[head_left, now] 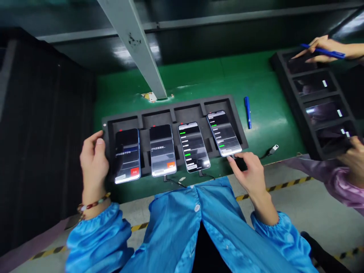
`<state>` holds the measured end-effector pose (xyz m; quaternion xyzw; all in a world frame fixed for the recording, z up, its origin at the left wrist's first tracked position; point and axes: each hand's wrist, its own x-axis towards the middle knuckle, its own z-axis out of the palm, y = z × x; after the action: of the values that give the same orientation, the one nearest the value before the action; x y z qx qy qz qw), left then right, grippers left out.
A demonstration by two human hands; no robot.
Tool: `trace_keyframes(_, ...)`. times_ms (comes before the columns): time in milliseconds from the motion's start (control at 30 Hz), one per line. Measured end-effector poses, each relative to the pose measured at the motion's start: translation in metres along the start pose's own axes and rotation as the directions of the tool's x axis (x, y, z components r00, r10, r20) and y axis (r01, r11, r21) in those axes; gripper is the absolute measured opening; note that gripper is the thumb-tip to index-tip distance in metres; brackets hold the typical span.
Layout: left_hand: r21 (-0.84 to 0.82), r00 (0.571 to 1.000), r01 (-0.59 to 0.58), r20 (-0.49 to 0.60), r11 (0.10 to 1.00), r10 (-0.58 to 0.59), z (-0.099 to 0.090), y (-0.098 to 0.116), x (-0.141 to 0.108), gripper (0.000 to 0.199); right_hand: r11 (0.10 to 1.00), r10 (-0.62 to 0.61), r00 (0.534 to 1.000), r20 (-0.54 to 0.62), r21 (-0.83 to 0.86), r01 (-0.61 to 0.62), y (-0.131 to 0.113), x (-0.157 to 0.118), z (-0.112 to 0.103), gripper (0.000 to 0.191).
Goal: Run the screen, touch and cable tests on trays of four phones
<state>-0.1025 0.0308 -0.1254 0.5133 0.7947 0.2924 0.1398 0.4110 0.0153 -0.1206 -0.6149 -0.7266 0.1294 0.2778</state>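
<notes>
A black foam tray [173, 113] with a row of compartments lies on the green bench, with several phones resting on it. My left hand [95, 161] is closed around the tray's left end, beside a phone with a red on-screen button [127, 155]. Next to it lies a phone with an orange button [163, 149]. Test lists with green lines light up the third phone [194, 147] and the rightmost phone [223, 133]. My right hand [250, 172] pinches a dark cable plug [233, 156] at the rightmost phone's lower edge. Cables also run from the two middle phones.
A blue pen [248, 112] lies right of the tray, and a white-tipped connector [273, 149] near the bench edge. A grey post [142, 49] rises behind the tray. At right, another person's hands, one with a blue pen, are over a second phone tray [308, 100].
</notes>
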Motion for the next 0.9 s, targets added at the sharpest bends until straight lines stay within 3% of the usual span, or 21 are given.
trace_keyframes(133,-0.102,0.999,0.037,-0.026,0.994,-0.040,0.013,0.005,0.004,0.055,1.000,0.003,1.000,-0.007,0.010,-0.003,0.002,0.002,0.003,0.015)
trace_keyframes(600,-0.053,0.998,0.031,-0.059,0.998,-0.034,0.020,0.027,0.009,0.052,0.992,0.103,0.994,-0.033,0.074,-0.100,0.015,0.010,0.018,0.021)
trace_keyframes(767,-0.039,0.996,0.043,-0.071,0.998,-0.045,0.019,0.029,0.008,0.052,0.994,0.090,0.996,-0.026,0.065,-0.088,0.010,0.009,0.012,0.019)
trace_keyframes(900,-0.040,0.996,0.025,-0.088,0.999,-0.028,0.021,0.027,0.009,0.051,0.985,0.078,0.996,0.051,0.151,-0.084,-0.011,0.000,0.000,0.020)
